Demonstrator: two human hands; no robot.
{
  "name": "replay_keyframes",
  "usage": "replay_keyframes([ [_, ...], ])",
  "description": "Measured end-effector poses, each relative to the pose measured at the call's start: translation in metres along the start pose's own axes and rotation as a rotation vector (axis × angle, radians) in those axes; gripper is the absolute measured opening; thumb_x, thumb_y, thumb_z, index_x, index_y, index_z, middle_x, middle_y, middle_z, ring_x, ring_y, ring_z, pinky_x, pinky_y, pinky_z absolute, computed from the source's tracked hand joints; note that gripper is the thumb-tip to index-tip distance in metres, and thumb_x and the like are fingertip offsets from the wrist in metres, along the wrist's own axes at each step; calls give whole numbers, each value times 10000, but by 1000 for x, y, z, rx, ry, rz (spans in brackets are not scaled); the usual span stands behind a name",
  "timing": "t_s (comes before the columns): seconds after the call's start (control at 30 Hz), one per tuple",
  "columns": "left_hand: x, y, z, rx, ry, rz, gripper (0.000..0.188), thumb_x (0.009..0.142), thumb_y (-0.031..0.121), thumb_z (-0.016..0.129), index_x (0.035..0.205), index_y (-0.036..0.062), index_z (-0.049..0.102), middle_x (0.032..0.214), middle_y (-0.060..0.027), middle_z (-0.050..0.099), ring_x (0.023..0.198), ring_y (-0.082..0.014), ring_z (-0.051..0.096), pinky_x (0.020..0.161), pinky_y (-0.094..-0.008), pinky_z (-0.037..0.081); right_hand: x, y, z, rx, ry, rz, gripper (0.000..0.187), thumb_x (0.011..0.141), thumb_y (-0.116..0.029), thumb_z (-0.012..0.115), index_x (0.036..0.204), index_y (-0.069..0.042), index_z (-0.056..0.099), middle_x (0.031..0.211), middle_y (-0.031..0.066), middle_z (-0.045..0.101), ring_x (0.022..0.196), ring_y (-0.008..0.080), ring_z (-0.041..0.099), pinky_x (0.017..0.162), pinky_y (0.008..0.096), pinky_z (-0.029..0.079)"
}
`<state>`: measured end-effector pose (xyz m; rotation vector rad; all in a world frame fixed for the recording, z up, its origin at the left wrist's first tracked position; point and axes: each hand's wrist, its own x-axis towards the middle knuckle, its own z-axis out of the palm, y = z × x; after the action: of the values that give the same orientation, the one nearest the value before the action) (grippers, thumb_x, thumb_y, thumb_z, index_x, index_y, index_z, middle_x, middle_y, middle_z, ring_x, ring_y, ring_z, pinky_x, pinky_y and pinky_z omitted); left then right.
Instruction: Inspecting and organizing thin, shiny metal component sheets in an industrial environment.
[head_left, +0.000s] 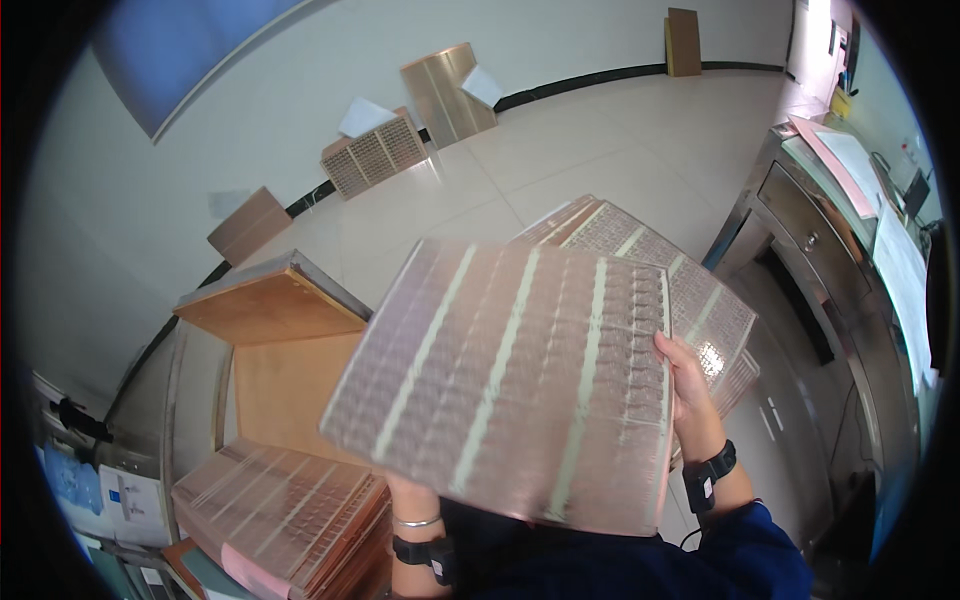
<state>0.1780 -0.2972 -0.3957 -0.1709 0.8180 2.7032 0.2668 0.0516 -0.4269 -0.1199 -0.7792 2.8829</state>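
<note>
A large copper-coloured circuit board panel with pale green stripes and rows of small repeated patterns is held tilted in front of me. My right hand grips its right edge, with the thumb on the face. At the lower left edge my left hand holds it from beneath, its fingers hidden behind the panel. Beyond the right edge lies a fanned pile of similar panels, partly covered. Lower left, another stack of panels has a pink sheet at its near edge.
A wooden chair stands left, behind the lower stack. More panels lean against the far wall, some with white papers. On the right is a metal desk with a drawer and papers on top.
</note>
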Motion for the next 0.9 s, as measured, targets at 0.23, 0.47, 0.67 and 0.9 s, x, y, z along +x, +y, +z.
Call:
replay_keyframes([
  [0.23,-20,-50,47,259,-158,93,472,957,246,388,1367,57,248,1358,-122,372,1234,-243,390,1021,-407,339,5,38,55,-4,172,-206,347,903,-127,504,1218,-29,396,1099,107,568,969,225,587,849,378,495],
  [0.47,-16,-27,48,251,-92,33,448,944,124,416,1363,73,264,1287,-90,432,1165,-198,455,963,-339,403,-3,4,10,-28,264,-291,301,914,-163,487,1147,27,481,1178,148,533,1020,244,576,847,379,508],
  [0.67,-13,-14,36,290,-56,70,427,953,137,402,1355,53,284,1280,-87,442,1148,-187,467,946,-320,409,-7,-11,14,-132,181,-345,505,924,-105,402,1368,51,219,1406,189,290,1268,237,358,1050,334,326],
  [0.9,-14,-12,33,308,2,82,402,963,167,386,1339,48,314,1275,-91,457,1133,-186,476,944,-322,408,-9,-6,13,-175,196,-350,507,919,-106,413,1364,52,229,1416,185,271,1282,235,336,1068,341,295],
])
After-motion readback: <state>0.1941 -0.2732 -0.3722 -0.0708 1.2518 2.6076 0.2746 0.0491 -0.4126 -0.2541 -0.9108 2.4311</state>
